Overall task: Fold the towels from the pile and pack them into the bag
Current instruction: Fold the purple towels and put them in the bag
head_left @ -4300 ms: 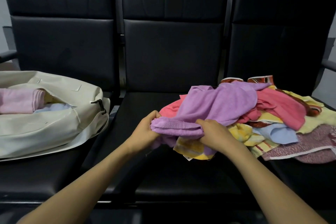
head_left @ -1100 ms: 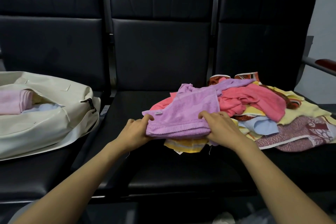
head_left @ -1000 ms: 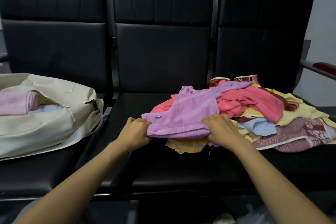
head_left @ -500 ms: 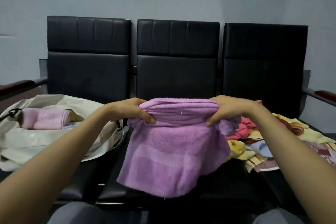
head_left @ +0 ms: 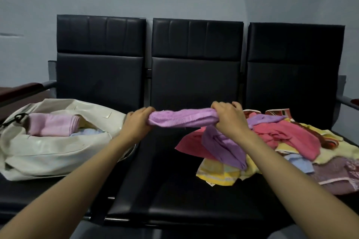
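Observation:
A purple towel (head_left: pixel 182 120) stretches bunched between both hands above the middle seat. My left hand (head_left: pixel 136 124) grips its left end and my right hand (head_left: pixel 229 120) grips its right end. Part of the purple cloth hangs below my right wrist. The pile of towels (head_left: pixel 291 141) in pink, yellow, blue and maroon lies on the right seat. The cream bag (head_left: pixel 48 151) lies open on the left seat with a folded pink towel (head_left: pixel 52 127) inside.
Three joined black chairs (head_left: pixel 196 75) stand against a grey wall. Armrests (head_left: pixel 25 91) stick out at both ends. The middle seat cushion (head_left: pixel 174 180) lies between the bag and the pile.
The purple towel came off the pile and was lifted and held hanging open. Now it is gathered into a tight horizontal bundle between the hands. The view has pulled back.

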`<state>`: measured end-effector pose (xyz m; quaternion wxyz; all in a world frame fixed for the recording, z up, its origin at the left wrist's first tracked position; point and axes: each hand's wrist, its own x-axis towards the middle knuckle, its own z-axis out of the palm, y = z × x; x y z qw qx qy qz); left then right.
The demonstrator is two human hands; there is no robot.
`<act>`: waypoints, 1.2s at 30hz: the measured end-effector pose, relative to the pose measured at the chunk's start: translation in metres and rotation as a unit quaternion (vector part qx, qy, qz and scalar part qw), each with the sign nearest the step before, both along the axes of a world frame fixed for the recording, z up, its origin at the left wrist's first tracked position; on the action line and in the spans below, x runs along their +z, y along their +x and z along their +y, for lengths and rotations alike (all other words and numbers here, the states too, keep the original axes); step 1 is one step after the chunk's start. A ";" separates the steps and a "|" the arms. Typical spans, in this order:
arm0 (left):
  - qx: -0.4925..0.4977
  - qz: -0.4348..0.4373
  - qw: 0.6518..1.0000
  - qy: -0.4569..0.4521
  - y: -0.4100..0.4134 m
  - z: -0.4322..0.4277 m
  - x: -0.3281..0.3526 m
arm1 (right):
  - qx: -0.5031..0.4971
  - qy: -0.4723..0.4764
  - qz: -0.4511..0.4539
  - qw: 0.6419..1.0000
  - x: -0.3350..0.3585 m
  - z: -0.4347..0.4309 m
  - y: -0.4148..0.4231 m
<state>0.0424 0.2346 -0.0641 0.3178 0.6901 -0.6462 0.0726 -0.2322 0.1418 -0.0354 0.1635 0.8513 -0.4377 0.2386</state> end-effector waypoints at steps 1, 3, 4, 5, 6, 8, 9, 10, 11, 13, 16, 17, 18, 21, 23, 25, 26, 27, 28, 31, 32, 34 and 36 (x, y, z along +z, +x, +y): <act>-0.006 0.012 0.999 0.050 0.001 0.003 -0.011 | -0.006 0.034 0.038 0.999 -0.012 0.002 0.000; -0.007 0.010 0.986 0.166 0.002 0.008 -0.031 | 0.006 0.117 0.096 0.988 -0.036 0.002 0.000; -0.008 -0.005 0.974 0.228 0.002 0.009 -0.042 | 0.026 0.174 0.113 0.978 -0.047 0.001 -0.001; -0.007 -0.019 0.955 0.296 0.003 0.010 -0.051 | 0.048 0.238 0.131 0.961 -0.057 0.001 -0.001; -0.007 -0.029 0.933 0.359 0.003 0.010 -0.061 | 0.064 0.308 0.152 0.937 -0.067 0.001 -0.002; -0.010 -0.061 0.905 0.420 0.001 0.010 -0.078 | 0.098 0.424 0.141 0.889 -0.082 -0.001 -0.003; -0.028 -0.061 0.909 0.411 -0.002 0.010 -0.084 | 0.112 0.450 0.113 0.879 -0.087 -0.001 -0.002; -0.059 -0.046 0.922 0.380 -0.005 0.010 -0.087 | 0.125 0.455 0.085 0.877 -0.091 -0.002 -0.001; -0.091 -0.025 0.935 0.342 -0.009 0.009 -0.090 | 0.135 0.440 0.069 0.885 -0.094 -0.003 0.002; -0.136 -0.001 0.950 0.282 -0.017 0.004 -0.092 | 0.157 0.391 0.063 0.905 -0.097 -0.006 0.008; -0.141 -0.031 0.948 0.282 -0.028 -0.002 -0.092 | 0.177 0.377 0.065 0.907 -0.103 -0.007 0.016; -0.139 -0.047 0.946 0.288 -0.031 -0.004 -0.094 | 0.187 0.380 0.071 0.903 -0.105 -0.006 0.017; -0.138 -0.056 0.945 0.292 -0.032 -0.006 -0.094 | 0.195 0.384 0.081 0.899 -0.107 -0.006 0.018; -0.156 -0.014 0.942 0.298 -0.038 -0.007 -0.091 | 0.204 0.364 0.107 0.902 -0.109 -0.002 0.021; -0.161 0.068 0.943 0.282 -0.045 -0.005 -0.087 | 0.199 0.337 0.067 0.918 -0.109 0.000 0.024; -0.149 0.101 0.958 0.224 -0.052 -0.005 -0.084 | 0.189 0.330 0.004 0.925 -0.106 0.002 0.026; -0.134 0.102 0.967 0.193 -0.054 -0.006 -0.083 | 0.181 0.334 -0.024 0.925 -0.105 0.003 0.026; -0.120 0.103 0.973 0.167 -0.056 -0.007 -0.081 | 0.175 0.339 -0.044 0.923 -0.103 0.004 0.025; -0.107 0.101 0.977 0.153 -0.058 -0.007 -0.079 | 0.171 0.342 -0.055 0.922 -0.101 0.003 0.023; -0.070 0.061 0.982 0.165 -0.052 -0.008 -0.074 | 0.164 0.339 -0.054 0.925 -0.097 -0.002 0.020; -0.056 0.046 0.982 0.177 -0.047 -0.008 -0.074 | 0.160 0.336 -0.043 0.927 -0.097 -0.004 0.019; -0.023 0.021 0.979 0.202 -0.033 -0.006 -0.074 | 0.151 0.331 -0.019 0.931 -0.095 -0.010 0.019; 0.010 -0.007 0.973 0.232 -0.017 -0.004 -0.076 | 0.133 0.334 -0.016 0.933 -0.094 -0.016 0.015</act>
